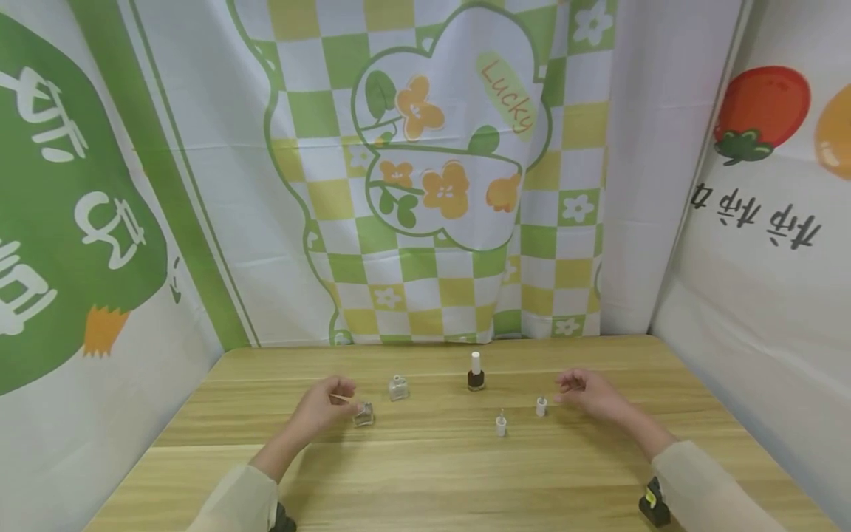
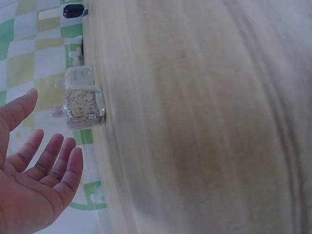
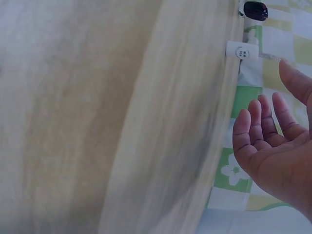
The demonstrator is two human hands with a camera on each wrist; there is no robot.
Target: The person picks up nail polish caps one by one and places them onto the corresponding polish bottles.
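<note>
While left hand (image 1: 322, 408) and right hand (image 1: 592, 395) hang relaxed, empty:
white cap (image 1: 541, 408), brush upward, stands just left of right hand.

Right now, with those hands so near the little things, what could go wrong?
The left hand might tip the nearer uncapped bottle, spilling anything inside. The right hand might topple the nearer white cap, which stands stem-up. With the other uncapped bottle and the other white cap also apart, the caps could perhaps get swapped.
</note>
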